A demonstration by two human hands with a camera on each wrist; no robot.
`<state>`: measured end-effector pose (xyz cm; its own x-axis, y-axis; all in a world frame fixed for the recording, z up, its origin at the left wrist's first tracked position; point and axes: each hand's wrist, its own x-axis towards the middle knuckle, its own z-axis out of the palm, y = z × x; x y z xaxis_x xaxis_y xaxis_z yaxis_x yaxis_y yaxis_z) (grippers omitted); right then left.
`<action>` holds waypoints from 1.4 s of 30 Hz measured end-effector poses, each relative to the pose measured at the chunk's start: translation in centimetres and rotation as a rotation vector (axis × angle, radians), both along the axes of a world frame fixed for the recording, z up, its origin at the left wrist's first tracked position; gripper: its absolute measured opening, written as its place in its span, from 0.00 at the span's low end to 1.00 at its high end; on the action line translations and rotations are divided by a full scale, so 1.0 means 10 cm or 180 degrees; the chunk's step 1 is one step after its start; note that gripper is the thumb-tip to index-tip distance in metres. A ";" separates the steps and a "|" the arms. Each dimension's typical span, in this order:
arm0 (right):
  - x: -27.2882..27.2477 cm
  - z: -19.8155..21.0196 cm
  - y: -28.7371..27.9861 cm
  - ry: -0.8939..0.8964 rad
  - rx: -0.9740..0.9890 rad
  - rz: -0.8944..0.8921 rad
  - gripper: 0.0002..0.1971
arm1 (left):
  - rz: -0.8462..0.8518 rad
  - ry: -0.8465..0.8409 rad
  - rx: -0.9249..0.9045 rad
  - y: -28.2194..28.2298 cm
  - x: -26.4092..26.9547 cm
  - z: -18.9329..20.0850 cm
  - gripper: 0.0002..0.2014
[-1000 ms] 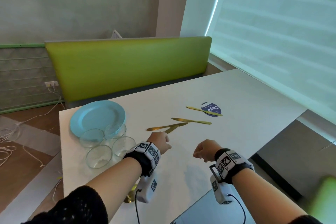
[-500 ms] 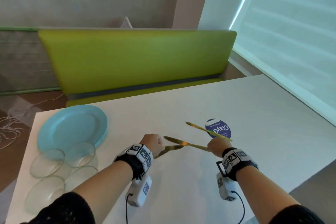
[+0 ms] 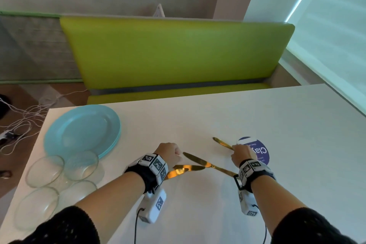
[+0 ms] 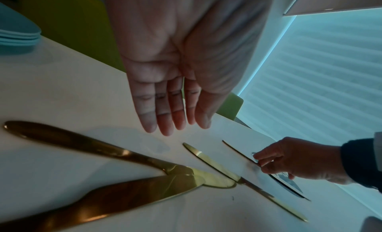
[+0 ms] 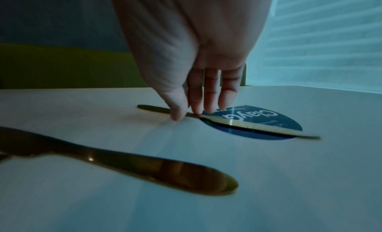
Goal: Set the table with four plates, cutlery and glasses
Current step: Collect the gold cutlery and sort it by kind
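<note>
Head looks down; wrists skim the table.

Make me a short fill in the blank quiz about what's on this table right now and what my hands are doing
1. The right hand pinches a gold knife that lies across a round ____ sticker.
2. The left hand hovers with its fingers ____, holding nothing.
3. Beside the stack of blue plates stand ____ clear glass bowls.
4. Behind the table is a ____ bench.

Missing words: blue; straight; four; green
</note>
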<state>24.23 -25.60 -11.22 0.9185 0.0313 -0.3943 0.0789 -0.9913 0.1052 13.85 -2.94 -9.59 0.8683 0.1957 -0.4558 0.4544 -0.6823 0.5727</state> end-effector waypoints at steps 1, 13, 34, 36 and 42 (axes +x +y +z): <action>0.02 -0.02 0.00 -0.0007 -0.0040 0.0028 0.16 | 0.0034 -0.0004 0.0001 0.01 0.01 -0.01 0.09; 0.04 0.00 0.05 -0.0140 -0.0448 0.0516 0.14 | 0.0172 0.0009 -0.0037 0.05 0.02 -0.05 0.13; -0.99 0.59 1.03 -0.0704 0.0198 0.2440 0.19 | -0.1038 -0.0350 0.0169 0.03 -0.39 0.32 0.21; -1.14 0.60 1.10 -0.0764 0.0175 0.2596 0.18 | -0.1084 -0.0278 0.0111 -0.01 -0.45 0.31 0.16; -1.21 0.53 1.06 -0.0937 0.0801 0.2125 0.17 | -0.1075 -0.0227 0.0251 -0.04 -0.47 0.32 0.17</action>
